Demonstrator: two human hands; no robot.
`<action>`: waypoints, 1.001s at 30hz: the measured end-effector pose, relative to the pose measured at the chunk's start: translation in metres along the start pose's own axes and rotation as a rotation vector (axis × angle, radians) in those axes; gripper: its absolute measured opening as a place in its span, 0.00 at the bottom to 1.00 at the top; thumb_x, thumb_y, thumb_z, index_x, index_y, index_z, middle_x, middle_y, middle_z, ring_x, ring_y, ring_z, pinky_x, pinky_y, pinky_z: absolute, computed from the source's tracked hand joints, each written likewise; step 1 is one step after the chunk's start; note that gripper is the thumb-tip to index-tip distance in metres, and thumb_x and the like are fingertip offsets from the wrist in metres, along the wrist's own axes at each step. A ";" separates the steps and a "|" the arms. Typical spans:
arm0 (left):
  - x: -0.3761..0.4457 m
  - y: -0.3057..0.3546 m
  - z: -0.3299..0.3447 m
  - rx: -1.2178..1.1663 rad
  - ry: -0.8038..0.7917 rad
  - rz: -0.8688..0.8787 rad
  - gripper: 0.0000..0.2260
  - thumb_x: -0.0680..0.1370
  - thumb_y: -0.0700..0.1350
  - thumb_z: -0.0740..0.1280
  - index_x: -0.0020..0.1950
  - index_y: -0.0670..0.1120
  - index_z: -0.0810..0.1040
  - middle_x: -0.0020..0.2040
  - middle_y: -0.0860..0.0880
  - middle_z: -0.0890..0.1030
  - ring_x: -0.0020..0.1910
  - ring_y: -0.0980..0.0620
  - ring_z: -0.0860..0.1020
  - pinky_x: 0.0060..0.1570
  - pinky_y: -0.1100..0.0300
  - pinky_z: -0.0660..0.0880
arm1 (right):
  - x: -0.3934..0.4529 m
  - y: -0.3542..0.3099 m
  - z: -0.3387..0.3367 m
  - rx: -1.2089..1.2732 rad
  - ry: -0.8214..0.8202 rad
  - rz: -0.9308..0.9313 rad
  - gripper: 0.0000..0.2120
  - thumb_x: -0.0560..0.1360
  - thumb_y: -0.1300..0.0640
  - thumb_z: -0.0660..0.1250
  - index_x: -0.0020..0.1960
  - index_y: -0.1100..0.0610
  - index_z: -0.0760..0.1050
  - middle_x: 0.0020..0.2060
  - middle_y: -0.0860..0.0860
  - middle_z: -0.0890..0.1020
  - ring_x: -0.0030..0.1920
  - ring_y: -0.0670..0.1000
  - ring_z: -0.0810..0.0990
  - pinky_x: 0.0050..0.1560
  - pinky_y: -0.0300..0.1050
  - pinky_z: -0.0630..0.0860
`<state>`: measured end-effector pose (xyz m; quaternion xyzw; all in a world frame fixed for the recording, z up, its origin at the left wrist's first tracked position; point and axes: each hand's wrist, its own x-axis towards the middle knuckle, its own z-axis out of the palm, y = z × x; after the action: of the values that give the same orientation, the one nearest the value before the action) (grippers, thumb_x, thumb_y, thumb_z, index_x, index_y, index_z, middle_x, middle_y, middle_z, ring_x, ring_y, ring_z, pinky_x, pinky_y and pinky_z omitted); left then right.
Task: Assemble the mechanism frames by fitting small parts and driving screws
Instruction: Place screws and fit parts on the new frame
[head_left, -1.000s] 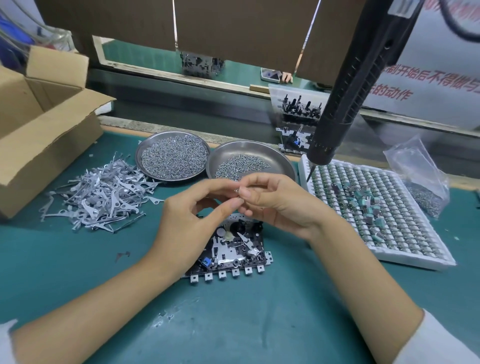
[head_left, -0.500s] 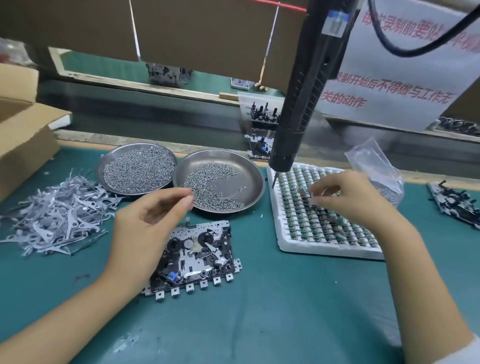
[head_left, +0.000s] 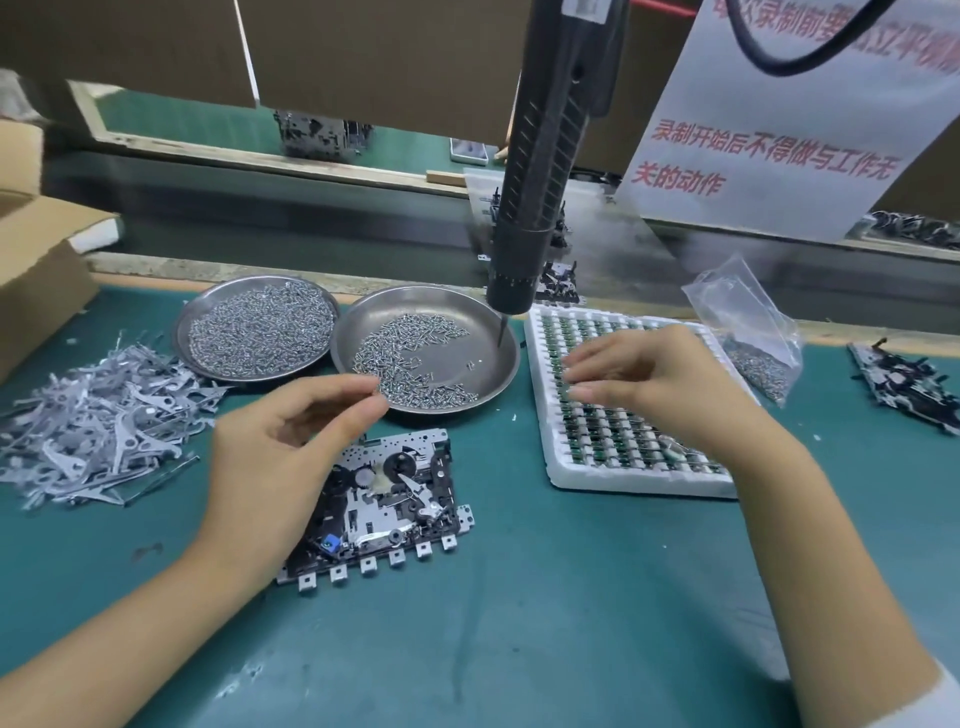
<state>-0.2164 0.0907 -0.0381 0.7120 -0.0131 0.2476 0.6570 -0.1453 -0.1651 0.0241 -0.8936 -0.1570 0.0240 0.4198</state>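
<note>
A mechanism frame (head_left: 395, 493) of black plastic and metal lies flat on the green mat at the centre. My left hand (head_left: 291, 452) hovers over its left side with the fingers loosely curved; I see nothing between thumb and index. My right hand (head_left: 649, 384) reaches over the white foam tray (head_left: 623, 486) of small green parts, with blurred fingertips down among the rows. Whether it pinches a part cannot be told. A black electric screwdriver (head_left: 540, 182) hangs with its bit above the right dish (head_left: 467, 322) of loose screws.
A second dish (head_left: 182, 332), full of screws, stands to the left, beside a heap of grey metal levers (head_left: 93, 415). A cardboard box (head_left: 36, 280) is at the far left. A plastic bag (head_left: 748, 322) of screws and another mechanism (head_left: 914, 379) lie at the right.
My hands met above the frame a second ago and have since parted. The right hand moved out to the foam tray. The left hand stayed above the frame.
</note>
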 end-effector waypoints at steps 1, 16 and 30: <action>-0.001 0.001 0.001 0.000 -0.012 0.003 0.08 0.67 0.43 0.72 0.45 0.49 0.83 0.41 0.58 0.84 0.38 0.63 0.81 0.42 0.73 0.74 | -0.002 -0.007 0.009 0.176 -0.050 -0.011 0.08 0.67 0.65 0.75 0.41 0.52 0.84 0.45 0.46 0.85 0.42 0.39 0.83 0.42 0.29 0.75; -0.002 -0.001 -0.002 -0.012 -0.168 0.049 0.08 0.69 0.44 0.71 0.47 0.52 0.83 0.44 0.52 0.84 0.44 0.57 0.82 0.46 0.69 0.75 | -0.009 -0.025 0.103 0.844 -0.173 0.073 0.14 0.62 0.58 0.74 0.48 0.53 0.84 0.47 0.52 0.86 0.50 0.49 0.83 0.50 0.35 0.77; -0.001 -0.004 -0.001 -0.069 -0.219 0.034 0.07 0.69 0.42 0.71 0.46 0.49 0.83 0.42 0.54 0.85 0.42 0.58 0.82 0.42 0.69 0.76 | -0.010 -0.025 0.106 0.794 -0.140 0.008 0.15 0.64 0.55 0.74 0.50 0.56 0.84 0.46 0.53 0.86 0.49 0.50 0.84 0.50 0.38 0.77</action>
<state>-0.2160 0.0922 -0.0424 0.7115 -0.1052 0.1788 0.6714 -0.1792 -0.0747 -0.0264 -0.6587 -0.1603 0.1450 0.7207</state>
